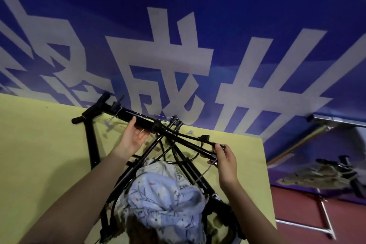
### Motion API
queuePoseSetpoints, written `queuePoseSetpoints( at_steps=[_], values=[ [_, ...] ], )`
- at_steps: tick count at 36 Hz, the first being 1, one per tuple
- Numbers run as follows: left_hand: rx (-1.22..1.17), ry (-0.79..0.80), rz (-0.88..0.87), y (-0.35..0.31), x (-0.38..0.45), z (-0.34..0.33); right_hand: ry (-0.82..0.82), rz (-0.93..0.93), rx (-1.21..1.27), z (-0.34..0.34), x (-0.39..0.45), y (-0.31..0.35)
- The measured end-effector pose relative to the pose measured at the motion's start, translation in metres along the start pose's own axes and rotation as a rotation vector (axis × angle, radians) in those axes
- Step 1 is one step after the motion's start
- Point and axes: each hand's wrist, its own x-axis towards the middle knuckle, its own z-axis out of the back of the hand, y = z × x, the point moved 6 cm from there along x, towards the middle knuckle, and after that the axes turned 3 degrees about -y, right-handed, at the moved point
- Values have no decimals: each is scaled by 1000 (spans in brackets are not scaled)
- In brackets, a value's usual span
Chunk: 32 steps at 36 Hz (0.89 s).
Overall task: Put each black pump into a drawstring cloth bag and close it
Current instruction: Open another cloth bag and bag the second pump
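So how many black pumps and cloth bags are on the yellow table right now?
Black pumps lying on the yellow table: 3
Black pump held by left hand and right hand: 1
Floral cloth bags: at least 1, bunched heap, cannot separate
Total: at least 5

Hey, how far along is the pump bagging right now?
Done: nothing clearly; floral cloth bags lie heaped in front, whether filled is unclear. In hand: the left hand and right hand hold one long black pump by its ends above the yellow table, unbagged. Left: several more bare black pumps are on the table.
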Motion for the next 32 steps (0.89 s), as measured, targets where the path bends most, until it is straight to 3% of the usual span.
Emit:
queuePoseSetpoints(
  at_steps=[8,15,22,32],
  values=[
    [-66,-21,-101,-24,-35,-13,124,-12,82,12,-12,9],
    [-67,-170,-315,-31,-92,-18,120,-206,323,27,-21,6],
    [231,-114,-460,-20,-149,-23,81,-301,552,43,-45,4],
    [377,5,-480,15,-206,-28,182,-339,540,41,-79,-11]
  ],
)
